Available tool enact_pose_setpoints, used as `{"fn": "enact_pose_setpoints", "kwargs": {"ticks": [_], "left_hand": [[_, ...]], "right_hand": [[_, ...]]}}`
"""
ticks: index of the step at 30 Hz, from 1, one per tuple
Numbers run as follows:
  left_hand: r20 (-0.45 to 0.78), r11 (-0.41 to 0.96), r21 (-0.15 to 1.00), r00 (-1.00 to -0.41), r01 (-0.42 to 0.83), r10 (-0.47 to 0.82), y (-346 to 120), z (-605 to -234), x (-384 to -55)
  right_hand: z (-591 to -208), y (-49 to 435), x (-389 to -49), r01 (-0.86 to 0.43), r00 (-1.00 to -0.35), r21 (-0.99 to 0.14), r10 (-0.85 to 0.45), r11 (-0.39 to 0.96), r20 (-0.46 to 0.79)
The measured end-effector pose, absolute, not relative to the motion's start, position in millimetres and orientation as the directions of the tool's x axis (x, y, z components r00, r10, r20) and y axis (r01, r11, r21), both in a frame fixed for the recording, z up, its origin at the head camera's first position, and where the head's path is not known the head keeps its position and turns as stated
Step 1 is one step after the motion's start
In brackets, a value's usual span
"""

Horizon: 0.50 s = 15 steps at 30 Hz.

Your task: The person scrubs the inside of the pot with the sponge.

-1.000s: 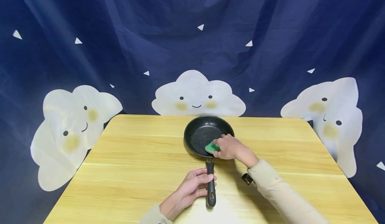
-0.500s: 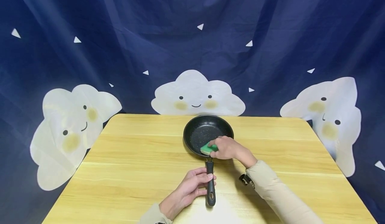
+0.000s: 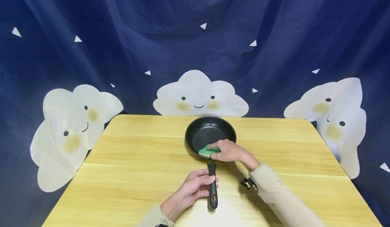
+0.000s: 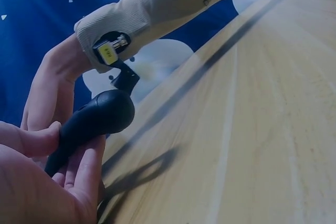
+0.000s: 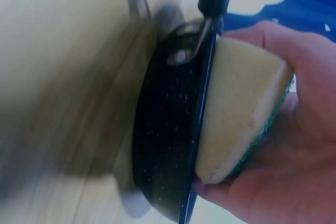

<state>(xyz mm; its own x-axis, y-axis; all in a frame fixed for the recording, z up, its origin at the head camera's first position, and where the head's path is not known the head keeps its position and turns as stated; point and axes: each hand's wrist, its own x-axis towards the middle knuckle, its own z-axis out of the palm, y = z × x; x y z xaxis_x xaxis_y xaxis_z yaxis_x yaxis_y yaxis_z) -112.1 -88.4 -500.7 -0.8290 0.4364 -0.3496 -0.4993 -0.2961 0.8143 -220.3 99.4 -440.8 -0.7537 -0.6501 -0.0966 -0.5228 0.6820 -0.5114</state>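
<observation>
I have the left hand [image 3: 192,188] wrapped on the black handle [image 3: 213,186], thumb laid across its upper face and the other fingers curling behind it, their tips showing past its right edge. The handle's end, with its hanging hole, juts out from those fingers toward the wearer; on their far side the dark, speckled frying pan [image 3: 210,132] spreads out, inside facing up. I can't tell whether its base touches the wooden table [image 3: 137,172] under both hands. The right hand [image 3: 230,149] has thumb and fingers pinched on a sponge [image 3: 208,150], its green face up against the fingers and its pale yellow side turned away from them. That sponge sits ahead of the right fingertips, within the near part of the pan, and my right wrist view puts its pale body right by the rim. Further off, beyond the fingers and the table's far edge, I see a navy curtain [image 3: 182,34] printed with smiling white clouds [image 3: 199,88] and small white triangles.
</observation>
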Motion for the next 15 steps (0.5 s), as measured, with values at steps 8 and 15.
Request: {"fn": "enact_pose_setpoints", "kwargs": {"ticks": [8, 15], "left_hand": [[-0.349, -0.291, 0.812, -0.821, -0.505, 0.451, -92, -502, -114], [-0.358, -0.282, 0.815, -0.822, -0.507, 0.443, -92, -502, -115]], "right_hand": [[-442, 87, -218, -0.494, -0.780, -0.531, -0.621, 0.688, -0.078], [-446, 79, -217, -0.433, -0.810, -0.579, -0.580, 0.691, -0.087]]}}
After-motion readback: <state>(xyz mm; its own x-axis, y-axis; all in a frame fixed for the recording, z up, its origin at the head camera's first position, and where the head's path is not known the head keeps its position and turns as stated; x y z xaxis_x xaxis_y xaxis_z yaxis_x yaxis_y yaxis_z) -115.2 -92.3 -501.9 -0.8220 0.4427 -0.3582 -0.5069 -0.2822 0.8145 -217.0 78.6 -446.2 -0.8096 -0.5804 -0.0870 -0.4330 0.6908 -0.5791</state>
